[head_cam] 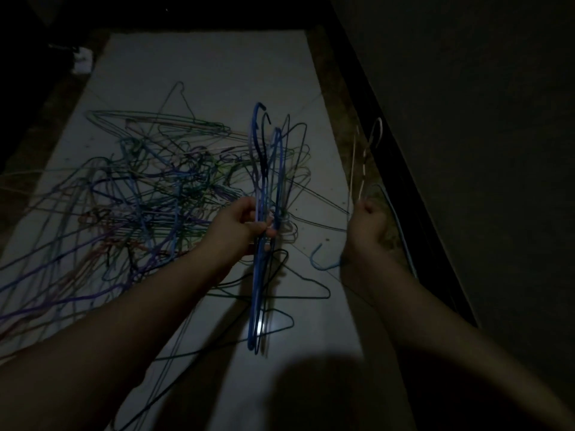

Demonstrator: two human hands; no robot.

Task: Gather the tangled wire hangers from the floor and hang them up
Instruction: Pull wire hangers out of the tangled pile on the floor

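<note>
My left hand [245,223] is curled tight round a bunch of blue hangers [253,293]. They stand up straight, side by side, with their hooks at the top and their long ends down near my arm. My right hand [367,220] is closed round a white hanger [363,164]. Its hook is up high, next to the dark wall [466,135]. A light blue hook [319,259] pokes out just beside my right wrist, but I cannot tell if my hand holds it too. My two hands are apart, with floor showing between them. The big pile of tangled hangers [149,188] lies on the pale floor [211,66], to the left of my left hand. They are blue, green, purple and dark, all mixed up. A few black hangers [298,297] lie flat on the floor under the blue bunch, close to me. The room is dim, so small things are hard to see
</note>
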